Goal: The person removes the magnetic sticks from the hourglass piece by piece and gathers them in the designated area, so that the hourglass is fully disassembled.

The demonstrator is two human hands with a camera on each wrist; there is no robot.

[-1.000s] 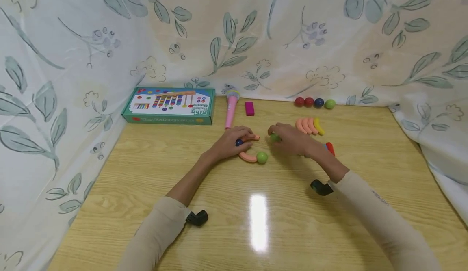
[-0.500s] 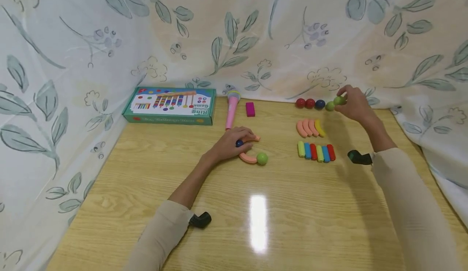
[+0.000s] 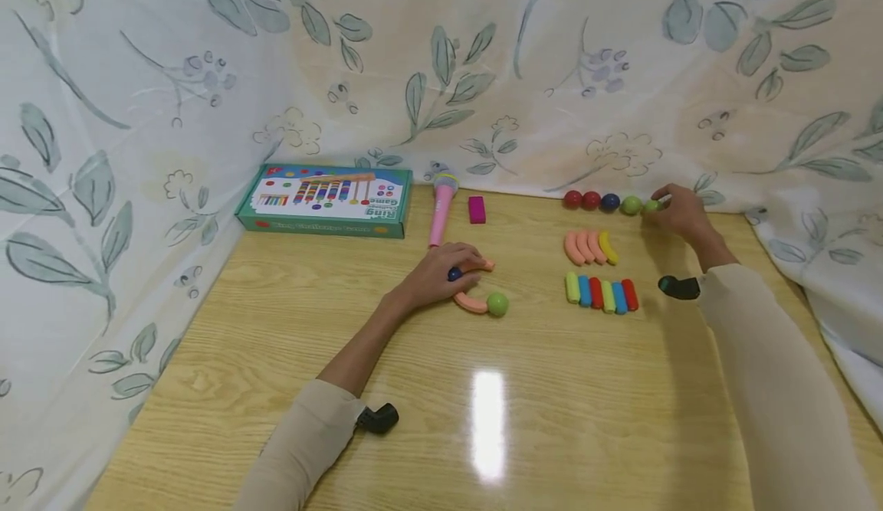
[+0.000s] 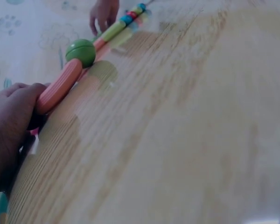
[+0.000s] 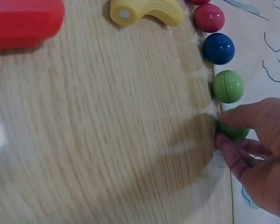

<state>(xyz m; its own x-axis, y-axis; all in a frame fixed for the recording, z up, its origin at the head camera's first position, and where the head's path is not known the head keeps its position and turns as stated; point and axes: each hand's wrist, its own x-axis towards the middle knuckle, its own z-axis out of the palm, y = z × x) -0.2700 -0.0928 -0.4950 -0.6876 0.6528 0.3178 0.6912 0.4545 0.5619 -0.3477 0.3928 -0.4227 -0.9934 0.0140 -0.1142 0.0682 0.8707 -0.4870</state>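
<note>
My right hand (image 3: 683,212) pinches a green ball (image 5: 234,133) between thumb and fingers at the right end of a row of balls on the table. Right beside it sits another green ball (image 5: 228,87), then a dark blue ball (image 5: 218,48) and two red balls (image 3: 582,200). My left hand (image 3: 438,275) curls over a dark blue ball (image 3: 454,274), which shows between its thumb and fingers. From under that hand a salmon curved stick (image 4: 60,86) reaches to a green ball (image 4: 80,52) at its end. Another salmon stick (image 3: 487,264) pokes out past the fingertips.
Salmon curved sticks (image 3: 585,247) and a yellow one (image 3: 608,247) lie below the balls. Nearer is a row of short coloured sticks (image 3: 602,294). A pink toy microphone (image 3: 442,208), magenta block (image 3: 477,210) and green game box (image 3: 324,201) lie along the patterned cloth (image 3: 441,74).
My right hand has carried a green ball from mid-table to the right end of the ball row and lowered it beside the other green one. The left hand has stayed in place.
</note>
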